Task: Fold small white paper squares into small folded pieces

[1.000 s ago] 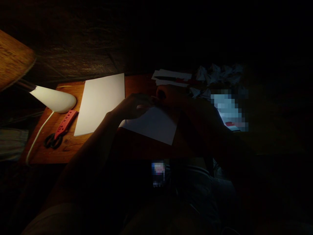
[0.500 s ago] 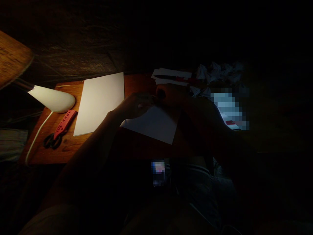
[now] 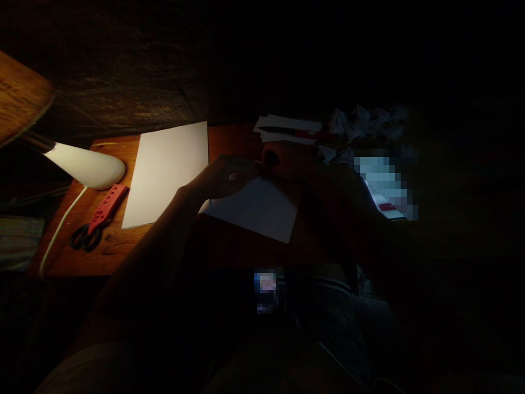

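Note:
A white sheet of paper (image 3: 262, 210) lies at the middle of the wooden table, its left corner curling up a little. My left hand (image 3: 233, 172) is closed at the sheet's far left edge, fingers bent against the paper. Curled like a fist, my right hand (image 3: 283, 158) grips the far edge close beside it. Deep shadow hides the fingertips of both hands and the paper between them.
A larger stack of white paper (image 3: 166, 175) lies left, by a lamp (image 3: 90, 166) and red-sheathed scissors (image 3: 107, 210). Behind my hands, a knife (image 3: 279, 131) rests on paper strips (image 3: 287, 120). Folded paper pieces (image 3: 361, 123) and a lit phone-like screen (image 3: 379, 191) are right.
Both hands stay at the far edge of the sheet with barely any movement. The view has shifted very slightly.

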The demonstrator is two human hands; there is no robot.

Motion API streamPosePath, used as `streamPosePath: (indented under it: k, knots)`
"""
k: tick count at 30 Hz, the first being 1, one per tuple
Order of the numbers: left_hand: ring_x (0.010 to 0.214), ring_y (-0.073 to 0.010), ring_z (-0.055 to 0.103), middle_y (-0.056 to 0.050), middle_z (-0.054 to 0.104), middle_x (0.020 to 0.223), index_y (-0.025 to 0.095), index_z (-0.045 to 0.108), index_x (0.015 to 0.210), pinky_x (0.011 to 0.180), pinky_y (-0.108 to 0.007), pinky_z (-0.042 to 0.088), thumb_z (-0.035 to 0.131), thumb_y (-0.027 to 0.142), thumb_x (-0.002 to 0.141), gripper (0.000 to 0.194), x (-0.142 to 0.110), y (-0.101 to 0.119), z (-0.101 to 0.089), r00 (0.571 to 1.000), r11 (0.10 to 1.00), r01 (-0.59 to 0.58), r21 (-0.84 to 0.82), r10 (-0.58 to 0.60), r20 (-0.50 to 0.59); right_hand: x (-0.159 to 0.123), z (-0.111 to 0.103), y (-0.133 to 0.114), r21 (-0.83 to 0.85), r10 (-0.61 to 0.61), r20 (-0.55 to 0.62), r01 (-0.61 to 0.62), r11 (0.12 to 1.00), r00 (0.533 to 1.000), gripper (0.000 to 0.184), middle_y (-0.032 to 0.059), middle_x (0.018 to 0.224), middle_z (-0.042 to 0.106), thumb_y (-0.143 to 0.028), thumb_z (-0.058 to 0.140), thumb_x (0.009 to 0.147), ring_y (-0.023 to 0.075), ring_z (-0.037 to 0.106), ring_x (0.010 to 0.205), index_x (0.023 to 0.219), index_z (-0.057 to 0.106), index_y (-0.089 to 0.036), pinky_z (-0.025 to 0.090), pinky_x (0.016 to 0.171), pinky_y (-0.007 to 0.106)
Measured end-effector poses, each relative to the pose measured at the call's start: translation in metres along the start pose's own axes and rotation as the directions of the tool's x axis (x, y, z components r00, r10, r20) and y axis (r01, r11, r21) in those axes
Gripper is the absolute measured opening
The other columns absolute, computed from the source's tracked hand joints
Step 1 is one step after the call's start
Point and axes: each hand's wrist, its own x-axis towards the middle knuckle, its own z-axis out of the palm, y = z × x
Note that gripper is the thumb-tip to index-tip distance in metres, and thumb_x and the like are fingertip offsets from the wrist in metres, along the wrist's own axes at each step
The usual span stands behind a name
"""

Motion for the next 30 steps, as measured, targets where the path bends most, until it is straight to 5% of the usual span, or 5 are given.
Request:
streamPosePath:
  k: [17,30]
  knots:
    - [0.123,-0.0252,0.088,-0.005,0.093,0.125,0.026,0.09,0.111,0.103,-0.034,0.07,0.071,0.018,0.101,0.022,0.004,0.001,0.004,1.0,0.998,0.025,0.057,-0.025,-0.002,-0.003,-0.002,-0.007,-0.08,0.045,0.003,-0.045,0.996,0.999,0.024,0.0095,0.115,0.086,-0.039,0.082,0.101,0.0212,0.069,0.092,0.113,0.081,-0.019,0.041,0.079,0.032]
    - [0.122,-0.0248,0.089,-0.007,0.092,0.126,0.023,0.089,0.109,0.105,-0.035,0.07,0.072,0.021,0.104,0.018,0.002,0.002,0.005,0.998,0.998,0.063,-0.008,-0.063,-0.018,0.0,0.001,0.001,0.002,0.016,-0.019,-0.016,1.0,1.0,0.038,0.0087,0.108,0.085,-0.057,0.083,0.099,0.0208,0.067,0.089,0.105,0.078,-0.02,0.042,0.078,0.032]
